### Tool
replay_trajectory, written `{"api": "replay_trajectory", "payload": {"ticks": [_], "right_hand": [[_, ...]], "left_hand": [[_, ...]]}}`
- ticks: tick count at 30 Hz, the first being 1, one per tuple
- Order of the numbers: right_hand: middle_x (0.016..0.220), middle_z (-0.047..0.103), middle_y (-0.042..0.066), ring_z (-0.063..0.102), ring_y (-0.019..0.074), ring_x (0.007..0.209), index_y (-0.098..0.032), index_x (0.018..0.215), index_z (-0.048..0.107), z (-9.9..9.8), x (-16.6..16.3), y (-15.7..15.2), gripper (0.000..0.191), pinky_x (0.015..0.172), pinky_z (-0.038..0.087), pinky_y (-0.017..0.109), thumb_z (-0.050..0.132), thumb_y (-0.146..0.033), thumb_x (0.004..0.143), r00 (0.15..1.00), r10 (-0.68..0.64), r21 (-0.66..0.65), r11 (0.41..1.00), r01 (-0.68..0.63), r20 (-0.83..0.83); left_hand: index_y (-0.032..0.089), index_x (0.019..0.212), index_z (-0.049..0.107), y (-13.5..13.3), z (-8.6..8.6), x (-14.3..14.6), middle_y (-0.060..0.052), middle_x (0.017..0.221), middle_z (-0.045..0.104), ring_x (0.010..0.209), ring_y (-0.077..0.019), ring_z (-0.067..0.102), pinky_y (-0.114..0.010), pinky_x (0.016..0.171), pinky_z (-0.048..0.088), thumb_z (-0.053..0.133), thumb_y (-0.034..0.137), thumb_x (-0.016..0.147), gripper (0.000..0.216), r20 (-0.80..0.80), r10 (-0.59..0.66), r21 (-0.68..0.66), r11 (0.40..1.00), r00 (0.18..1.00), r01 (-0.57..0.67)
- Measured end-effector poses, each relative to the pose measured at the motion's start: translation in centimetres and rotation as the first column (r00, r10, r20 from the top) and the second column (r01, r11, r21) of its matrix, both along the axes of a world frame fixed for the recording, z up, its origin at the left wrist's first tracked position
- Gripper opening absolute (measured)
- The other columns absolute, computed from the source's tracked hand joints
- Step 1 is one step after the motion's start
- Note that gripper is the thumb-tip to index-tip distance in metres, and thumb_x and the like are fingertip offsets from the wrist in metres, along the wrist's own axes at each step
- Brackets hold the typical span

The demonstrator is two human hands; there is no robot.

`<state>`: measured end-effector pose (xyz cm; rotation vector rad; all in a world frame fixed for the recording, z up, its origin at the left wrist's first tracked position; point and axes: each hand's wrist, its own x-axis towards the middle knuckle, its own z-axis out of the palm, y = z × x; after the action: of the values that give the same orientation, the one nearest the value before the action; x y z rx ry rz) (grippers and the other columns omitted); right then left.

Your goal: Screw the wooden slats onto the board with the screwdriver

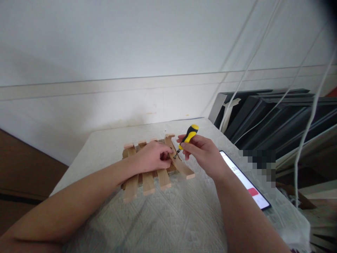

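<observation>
My right hand (201, 151) is closed round a yellow and black screwdriver (190, 134), its handle tilted up to the right. The screwdriver's tip points down to a small dark screw or hole on a curved wooden slat (185, 169). That slat lies askew at the right end of a small slatted wooden frame (149, 184). My left hand (155, 156) lies over the frame, its fingers bent and pressed against the slat's left edge near the screwdriver tip. Part of the frame is hidden under my left hand and forearm.
A phone (244, 181) with a lit screen lies right of my right forearm on the cloth-covered table (158, 225). A white wall (131, 109) stands behind. Dark panels (263, 114) lean at the right, with white cables (306, 137) hanging in front.
</observation>
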<state>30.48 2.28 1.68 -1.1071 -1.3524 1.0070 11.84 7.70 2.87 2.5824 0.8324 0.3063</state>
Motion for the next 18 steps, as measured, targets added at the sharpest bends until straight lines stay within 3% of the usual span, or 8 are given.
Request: {"api": "replay_trajectory", "payload": {"ticks": [4,8,11,14,18], "right_hand": [[0.064,0.058,-0.002,0.053,0.0118,0.056,-0.018,0.082,0.064,0.5,0.2,-0.2,0.022,0.054,0.043,0.028,0.062,-0.040,0.081,0.992,0.020,0.008,1.000,-0.021,0.124],[0.058,0.054,-0.004,0.048,0.0107,0.052,-0.019,0.072,0.055,0.5,-0.2,0.0,0.030,0.050,0.037,0.027,0.069,-0.045,0.073,0.948,-0.189,0.023,0.982,0.189,0.257],[0.061,0.056,-0.002,0.049,0.0121,0.055,-0.019,0.073,0.054,0.3,-0.8,0.3,0.029,0.053,0.038,0.028,0.070,-0.044,0.072,0.932,-0.246,0.037,0.969,0.245,0.268],[0.075,0.063,0.001,0.053,0.0134,0.062,-0.019,0.088,0.058,0.1,-1.0,0.3,0.025,0.057,0.041,0.029,0.066,-0.040,0.077,0.959,-0.194,0.055,0.981,0.187,0.207],[0.090,0.066,0.003,0.055,0.0134,0.069,-0.021,0.102,0.059,0.0,-0.6,0.0,0.020,0.060,0.042,0.029,0.052,-0.032,0.087,0.986,-0.033,0.096,0.995,0.017,0.163]], "left_hand": [[0.014,0.079,0.067,-0.2,0.2,0.1,0.002,0.063,0.062,0.055,-0.0093,0.052,-0.021,0.056,0.037,0.061,0.014,0.071,0.010,0.005,0.025,-0.019,1.000,1.000,-0.025],[0.015,0.079,0.066,-0.1,-0.2,0.1,0.003,0.062,0.062,0.054,-0.0091,0.053,-0.021,0.055,0.037,0.062,0.014,0.069,0.010,0.014,0.028,0.001,1.000,1.000,-0.028],[0.016,0.077,0.066,0.0,-0.4,0.0,0.003,0.061,0.062,0.054,-0.0089,0.053,-0.021,0.055,0.037,0.061,0.016,0.070,0.008,0.013,0.027,0.030,0.999,1.000,-0.028],[0.016,0.077,0.066,0.0,-0.4,0.0,0.003,0.061,0.063,0.055,-0.0090,0.054,-0.021,0.056,0.037,0.061,0.017,0.070,0.008,0.012,0.026,0.035,0.999,1.000,-0.026],[0.015,0.077,0.066,-0.1,-0.3,0.1,0.002,0.062,0.063,0.055,-0.0092,0.055,-0.021,0.056,0.038,0.062,0.017,0.070,0.008,0.002,0.039,0.028,0.999,0.999,-0.039]]}}
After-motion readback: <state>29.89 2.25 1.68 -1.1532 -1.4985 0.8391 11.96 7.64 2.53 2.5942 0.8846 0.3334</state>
